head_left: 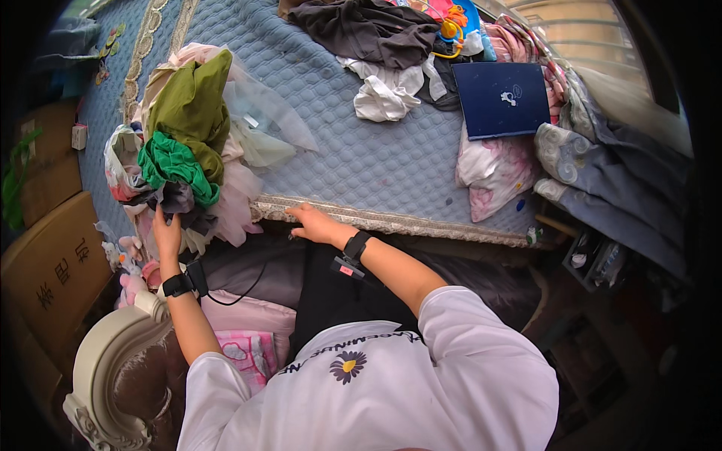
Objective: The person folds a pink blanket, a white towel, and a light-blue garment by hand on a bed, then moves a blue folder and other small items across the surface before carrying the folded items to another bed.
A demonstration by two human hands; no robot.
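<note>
At the lower edge of a clothes pile, my left hand (pixel 167 228) touches a dark grey cloth (pixel 176 198); whether its fingers grip the cloth is unclear. Above it lie a bright green garment (pixel 172 163) and an olive green garment (pixel 189 107). Pale pink tulle (pixel 240 194) and white sheer fabric (pixel 276 113) spread out to the pile's right, and a plastic bag (pixel 121 163) sits on its left. My right hand (pixel 312 224) is held over the lace edge of the blue quilted bed cover (pixel 316 163), fingers apart and holding nothing.
Farther up the bed lie a dark garment (pixel 372 31), a white cloth (pixel 386 97), a navy flat box or folder (pixel 502 101) and a pink-patterned pillow (pixel 491 169). Cardboard boxes (pixel 56 265), plush toys (pixel 130 282) and a cream carved armrest (pixel 96 361) stand at the left. A grey curtain (pixel 615 191) hangs right.
</note>
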